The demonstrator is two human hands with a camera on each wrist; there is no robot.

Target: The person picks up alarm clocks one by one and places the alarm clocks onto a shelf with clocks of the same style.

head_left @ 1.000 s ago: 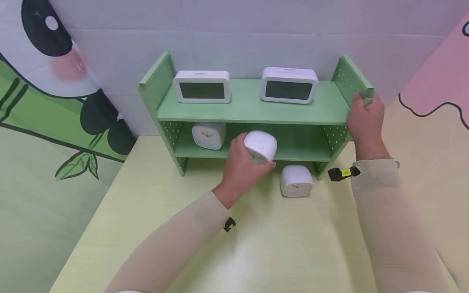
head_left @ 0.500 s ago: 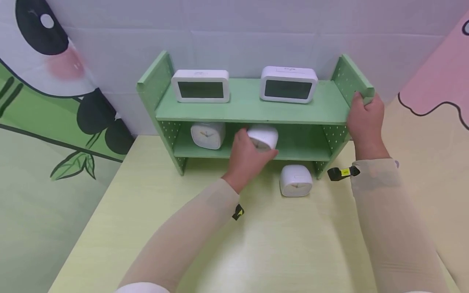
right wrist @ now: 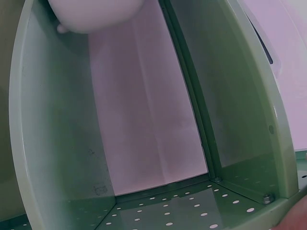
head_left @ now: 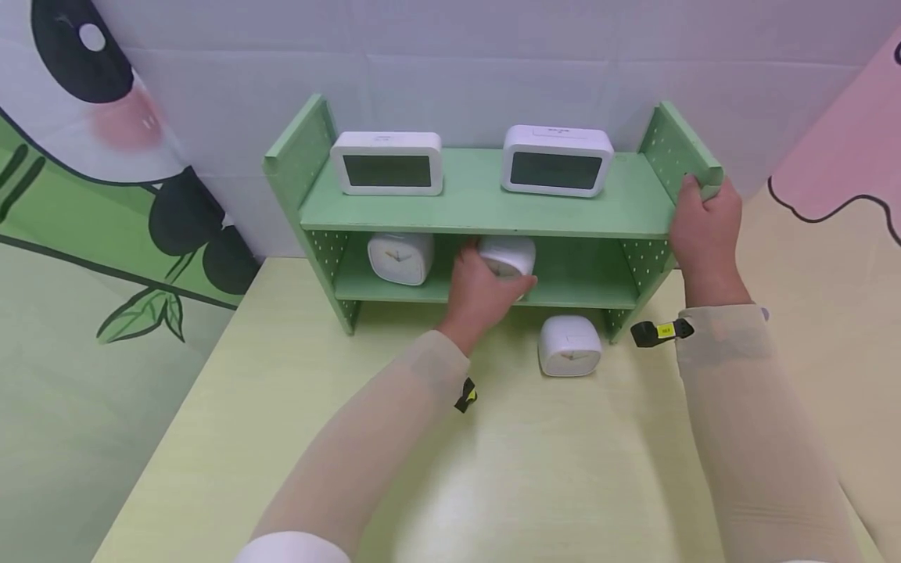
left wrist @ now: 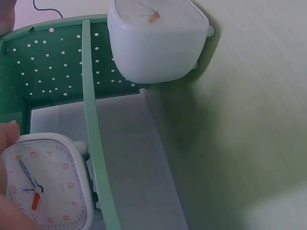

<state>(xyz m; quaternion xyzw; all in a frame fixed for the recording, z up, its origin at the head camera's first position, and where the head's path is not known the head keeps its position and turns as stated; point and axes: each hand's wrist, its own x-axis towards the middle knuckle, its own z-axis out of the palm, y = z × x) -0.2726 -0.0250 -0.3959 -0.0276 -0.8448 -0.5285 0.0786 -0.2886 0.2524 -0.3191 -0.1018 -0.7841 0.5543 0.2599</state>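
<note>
My left hand (head_left: 484, 295) grips a white square alarm clock (head_left: 511, 252) in the lower compartment of the green shelf (head_left: 486, 215). In the left wrist view the held clock's dial (left wrist: 48, 184) shows orange numerals, its feet close to the lower board; whether they touch it I cannot tell. My right hand (head_left: 707, 238) holds the front edge of the shelf's right side panel. A similar clock (head_left: 400, 259) stands left of my left hand on the lower board. Another white clock (head_left: 570, 346) sits on the table in front of the shelf, dial tilted up.
Two white digital clocks with dark screens stand on the upper board, one at the left (head_left: 387, 164) and one right of centre (head_left: 558, 162). The pale wood table (head_left: 338, 391) extends towards me. A lilac wall covering (head_left: 486, 86) with cartoon prints hangs behind.
My left hand has carried the clock forward from in front of the shelf into the lower compartment, and its dial faces more towards the front. The right hand keeps its hold on the side panel.
</note>
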